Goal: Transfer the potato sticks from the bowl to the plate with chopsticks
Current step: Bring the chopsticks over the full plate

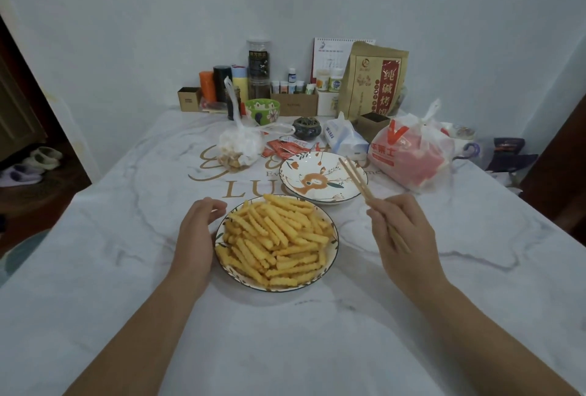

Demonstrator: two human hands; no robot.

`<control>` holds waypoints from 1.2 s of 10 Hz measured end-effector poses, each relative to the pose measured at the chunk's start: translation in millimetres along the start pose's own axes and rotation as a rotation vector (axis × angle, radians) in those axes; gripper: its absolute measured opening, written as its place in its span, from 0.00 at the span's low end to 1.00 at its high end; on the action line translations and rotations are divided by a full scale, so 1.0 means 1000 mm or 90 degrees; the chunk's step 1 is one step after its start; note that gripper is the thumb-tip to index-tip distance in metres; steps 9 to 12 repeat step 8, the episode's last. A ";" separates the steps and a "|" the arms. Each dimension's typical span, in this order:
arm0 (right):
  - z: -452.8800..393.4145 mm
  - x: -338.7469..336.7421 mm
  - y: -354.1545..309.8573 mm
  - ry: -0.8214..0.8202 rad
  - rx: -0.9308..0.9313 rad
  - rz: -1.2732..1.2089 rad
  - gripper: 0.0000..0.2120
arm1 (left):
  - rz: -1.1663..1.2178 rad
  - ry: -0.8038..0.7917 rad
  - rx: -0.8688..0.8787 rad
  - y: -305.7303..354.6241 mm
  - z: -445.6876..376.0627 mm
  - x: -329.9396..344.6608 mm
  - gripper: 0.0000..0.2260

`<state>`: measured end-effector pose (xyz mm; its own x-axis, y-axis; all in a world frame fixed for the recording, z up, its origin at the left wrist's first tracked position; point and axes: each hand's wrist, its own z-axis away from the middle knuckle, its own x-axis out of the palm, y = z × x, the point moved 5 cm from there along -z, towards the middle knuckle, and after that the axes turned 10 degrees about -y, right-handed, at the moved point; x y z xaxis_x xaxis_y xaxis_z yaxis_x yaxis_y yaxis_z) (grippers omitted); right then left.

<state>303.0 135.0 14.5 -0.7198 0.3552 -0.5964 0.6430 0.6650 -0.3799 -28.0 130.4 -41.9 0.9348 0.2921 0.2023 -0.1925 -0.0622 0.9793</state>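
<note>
A white bowl (pixel 333 248) with a dark rim sits in front of me, heaped with yellow crinkle-cut potato sticks (pixel 276 237). Just behind it to the right stands a white plate (pixel 295 178) painted with an orange animal and leaves; nothing lies on it. My left hand (pixel 198 230) rests against the bowl's left rim, fingers loosely curved and holding nothing. My right hand (pixel 401 230), to the right of the bowl, grips a pair of wooden chopsticks (pixel 356 178). Their tips hover over the plate's right side with nothing between them.
The white marble-patterned table (pixel 285 332) carries a knotted snack bag (pixel 241 148), red sauce packets (pixel 285 146), a tissue pack (pixel 345 139) and a red-and-white plastic bag (pixel 412 154) behind the plate. Bottles, boxes and a paper bag line the far wall.
</note>
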 end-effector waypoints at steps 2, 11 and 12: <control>0.050 -0.018 -0.015 -0.234 -0.091 0.167 0.15 | -0.064 0.007 0.003 0.003 -0.001 -0.002 0.14; 0.056 -0.001 -0.010 -0.454 -0.068 0.229 0.23 | -0.017 0.029 -0.003 0.001 -0.002 0.001 0.14; 0.056 -0.001 -0.010 -0.454 -0.068 0.229 0.23 | -0.017 0.029 -0.003 0.001 -0.002 0.001 0.14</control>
